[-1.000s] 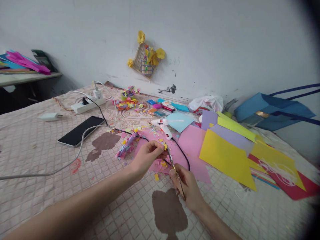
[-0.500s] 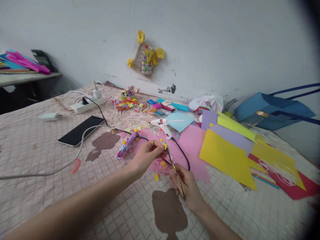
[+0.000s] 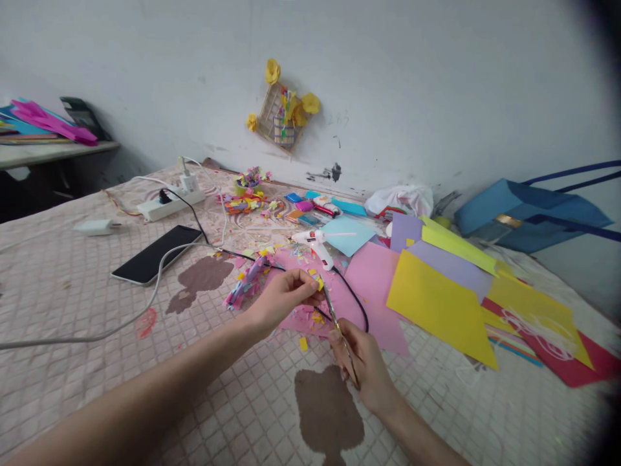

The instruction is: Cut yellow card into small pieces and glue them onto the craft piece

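Two-handed, right of a fringed strip (image 3: 246,283), held the fingertips of the left hand (image 3: 286,294) pinched on a yellow scrap (image 3: 321,283) above pink paper (image 3: 345,305). Aimed scissors (image 3: 338,325) at it, clasped in the fingers of the right hand (image 3: 366,362), near a yellow sheet (image 3: 436,304).

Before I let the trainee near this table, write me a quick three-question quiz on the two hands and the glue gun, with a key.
1. What does the right hand hold?
2. True or false, of the left hand: it holds nothing.
3. The white glue gun has a cord coloured: (a) red, (b) black or (c) green?

Key: 1. Scissors. 2. False; it pinches a small yellow piece. 3. (b).
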`<state>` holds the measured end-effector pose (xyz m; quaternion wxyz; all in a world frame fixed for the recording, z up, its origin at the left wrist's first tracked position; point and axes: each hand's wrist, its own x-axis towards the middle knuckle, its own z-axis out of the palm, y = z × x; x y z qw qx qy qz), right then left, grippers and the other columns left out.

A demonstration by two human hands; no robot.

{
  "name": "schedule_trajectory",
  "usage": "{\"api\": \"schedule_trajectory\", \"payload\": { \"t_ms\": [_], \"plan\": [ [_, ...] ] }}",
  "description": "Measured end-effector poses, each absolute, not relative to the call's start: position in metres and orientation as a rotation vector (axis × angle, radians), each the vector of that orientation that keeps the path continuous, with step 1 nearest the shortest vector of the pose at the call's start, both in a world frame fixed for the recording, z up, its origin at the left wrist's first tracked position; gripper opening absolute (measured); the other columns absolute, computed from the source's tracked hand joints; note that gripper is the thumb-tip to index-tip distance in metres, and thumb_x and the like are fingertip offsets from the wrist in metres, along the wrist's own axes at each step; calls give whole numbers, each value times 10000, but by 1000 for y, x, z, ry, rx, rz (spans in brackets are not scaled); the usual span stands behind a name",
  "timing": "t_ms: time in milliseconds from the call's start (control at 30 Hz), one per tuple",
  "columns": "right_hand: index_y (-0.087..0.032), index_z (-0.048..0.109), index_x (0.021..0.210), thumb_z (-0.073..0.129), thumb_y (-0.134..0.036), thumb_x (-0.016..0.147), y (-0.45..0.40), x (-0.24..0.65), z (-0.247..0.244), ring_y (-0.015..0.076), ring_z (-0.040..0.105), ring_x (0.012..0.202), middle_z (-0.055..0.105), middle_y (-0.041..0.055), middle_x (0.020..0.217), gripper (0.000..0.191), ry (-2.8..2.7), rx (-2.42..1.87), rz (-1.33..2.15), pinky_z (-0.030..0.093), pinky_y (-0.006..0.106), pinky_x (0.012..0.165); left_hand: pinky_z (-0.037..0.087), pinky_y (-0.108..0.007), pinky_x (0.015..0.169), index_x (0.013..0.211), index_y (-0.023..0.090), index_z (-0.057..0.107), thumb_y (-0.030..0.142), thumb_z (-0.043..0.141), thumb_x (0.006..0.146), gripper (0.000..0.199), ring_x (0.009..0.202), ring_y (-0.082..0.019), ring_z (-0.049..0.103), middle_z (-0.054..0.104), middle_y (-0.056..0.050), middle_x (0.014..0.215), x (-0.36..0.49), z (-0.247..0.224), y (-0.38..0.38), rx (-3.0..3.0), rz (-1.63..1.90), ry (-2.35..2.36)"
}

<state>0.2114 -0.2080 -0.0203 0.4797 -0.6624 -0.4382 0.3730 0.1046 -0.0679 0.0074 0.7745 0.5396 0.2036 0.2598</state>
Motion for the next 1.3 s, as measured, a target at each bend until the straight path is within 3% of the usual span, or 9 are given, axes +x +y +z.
{"api": "schedule_trajectory", "payload": {
  "t_ms": [400,600,767,1300],
  "plan": [
    [-191,402,654,471,-487,809,-208,209,-18,56,331,374,336,-83,472,341,-1054,-1582,934,289,167,356,474,-291,717,718,129,515,301,611,747,199,673,-118,600,625,-36,713,103,10,-66,1181,543,421],
    [-191,394,648,420,-581,789,-206,208,-12,59,299,367,306,-88,460,416,-974,-1578,981,280,184,358,465,-300,743,708,129,521,290,616,741,190,713,-128,602,622,-47,768,104,9,-70,1107,556,425],
    [-179,428,680,414,-540,817,-207,207,-8,71,336,416,326,-77,483,386,-1073,-1552,954,295,198,411,460,-288,726,706,138,525,306,617,736,194,698,-124,594,615,-31,733,106,6,-78,1061,580,452],
    [-194,394,640,440,-548,799,-206,206,-16,69,322,395,312,-79,488,391,-1052,-1596,918,272,190,376,447,-268,662,695,134,524,307,643,704,210,635,-107,552,585,-10,680,110,6,-87,1005,677,520]
  ]
}}
